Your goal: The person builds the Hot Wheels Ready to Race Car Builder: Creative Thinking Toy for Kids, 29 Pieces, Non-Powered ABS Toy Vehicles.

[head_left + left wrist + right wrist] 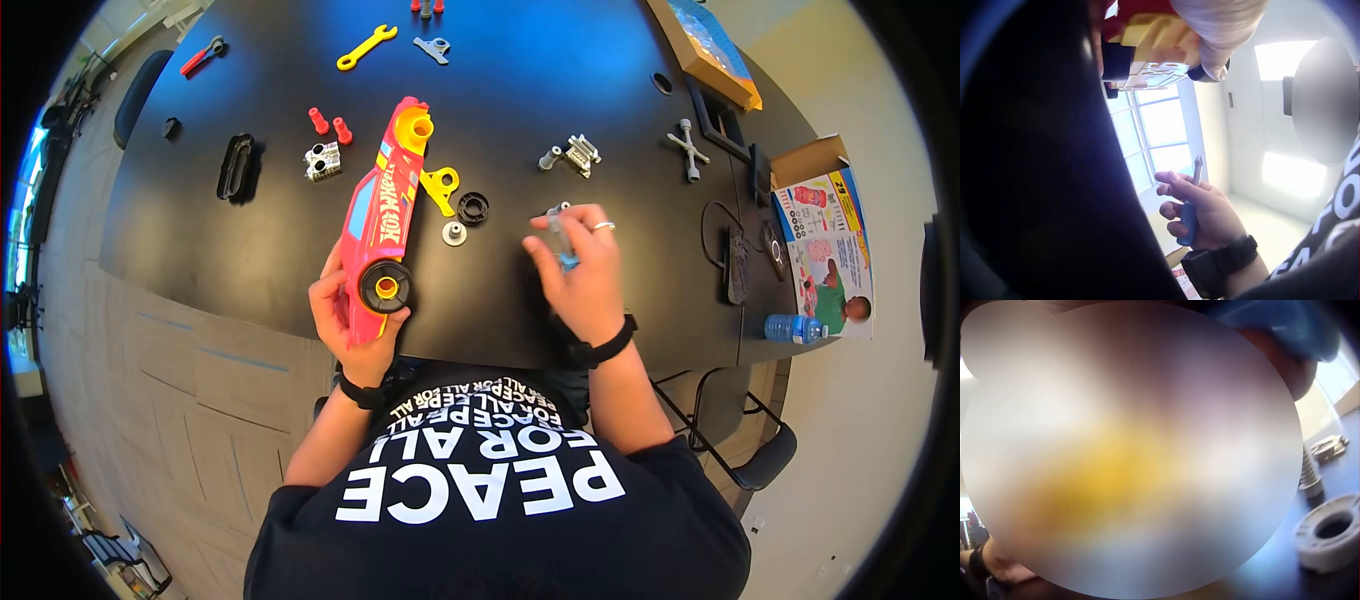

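My left hand point(345, 305) grips the rear of a red toy car point(385, 215), tilted on its side, above the table's near edge. A black wheel point(372, 290) with a yellow centre sits on the car near my thumb; a yellow ring shows at its far end. To the right, my right hand point(590, 285) holds a toy screwdriver point(1188, 224) by its blue handle, grey tip pointing away from the palm. Between the hands lie a yellow bracket point(436, 192), a black wheel ring point(462, 213) and a grey hub point(447, 236). Most of the right wrist view is blurred.
Farther off lie a yellow wrench point(366, 48), red pegs point(319, 121), a silver engine block point(322, 167) and a black tray-like piece point(227, 170). On the right are another silver part point(583, 158), a grey cross wrench point(690, 152), a water bottle point(793, 328) and the toy's box point(830, 240).
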`<state>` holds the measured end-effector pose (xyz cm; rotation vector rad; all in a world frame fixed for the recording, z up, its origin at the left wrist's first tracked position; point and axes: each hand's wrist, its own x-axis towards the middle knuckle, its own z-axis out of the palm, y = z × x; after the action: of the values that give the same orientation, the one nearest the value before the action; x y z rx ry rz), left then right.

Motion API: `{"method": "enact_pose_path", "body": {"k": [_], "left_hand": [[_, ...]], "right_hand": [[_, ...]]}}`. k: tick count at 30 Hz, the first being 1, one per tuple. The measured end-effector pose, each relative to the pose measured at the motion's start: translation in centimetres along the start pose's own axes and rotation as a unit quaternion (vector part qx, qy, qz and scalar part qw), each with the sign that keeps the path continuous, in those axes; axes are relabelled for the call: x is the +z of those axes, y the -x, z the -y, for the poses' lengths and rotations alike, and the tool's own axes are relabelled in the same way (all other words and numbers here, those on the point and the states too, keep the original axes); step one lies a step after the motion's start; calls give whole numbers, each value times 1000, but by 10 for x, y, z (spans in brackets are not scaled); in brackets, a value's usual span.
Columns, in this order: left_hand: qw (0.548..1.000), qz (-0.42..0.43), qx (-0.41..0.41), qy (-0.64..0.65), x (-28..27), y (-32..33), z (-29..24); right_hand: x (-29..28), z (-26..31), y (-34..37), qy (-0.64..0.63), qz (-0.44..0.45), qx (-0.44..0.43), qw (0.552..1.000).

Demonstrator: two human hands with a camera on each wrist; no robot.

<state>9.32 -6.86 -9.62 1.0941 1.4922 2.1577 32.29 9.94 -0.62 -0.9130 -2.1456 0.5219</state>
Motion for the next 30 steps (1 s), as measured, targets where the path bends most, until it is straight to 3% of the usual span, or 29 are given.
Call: {"method": "enact_pose_path", "body": {"k": [4, 9, 11, 15, 17, 19, 21, 22, 24, 25, 27, 29, 30], "left_hand": [[1000, 12, 6, -3, 1, -1, -1], [1000, 19, -1, 6, 3, -2, -4], [999, 32, 32, -25, 7, -7, -9], [996, 45, 62, -37, 7, -7, -3], [995, 46, 64, -60, 8, -8, -4], [994, 50, 72, -69, 10, -7, -7], [993, 57, 79, -73, 13, -5, -6], [993, 52, 79, -76, 13, -3, -4], [993, 48, 79, -79, 12, -2, -4], [985, 53, 109, -119, 11, -2, -5], [976, 58, 139, -159, 10, -2, -8], [971, 56, 146, -182, 11, -3, -10], [976, 39, 140, -160, 12, -2, -8]], "right_hand": [[-20, -19, 8, 70, 86, 102, 989], [-1, -38, 11, 86, 79, 46, 992], [0, -41, 7, 95, 83, 34, 991], [-13, -14, -9, 19, 77, 28, 996], [-21, 11, -9, -242, 138, 145, 949], [-24, 38, -6, -421, 219, 122, 872], [-15, 50, -2, -467, 290, 76, 832], [-11, 53, -2, -466, 287, 78, 833], [-2, 58, -1, -495, 346, 119, 788], [5, 57, 2, -496, 345, 119, 788], [20, 55, 8, -415, 261, 172, 854], [17, 63, 8, -403, 225, 184, 868], [15, 63, 10, -306, 199, 157, 918]]}}
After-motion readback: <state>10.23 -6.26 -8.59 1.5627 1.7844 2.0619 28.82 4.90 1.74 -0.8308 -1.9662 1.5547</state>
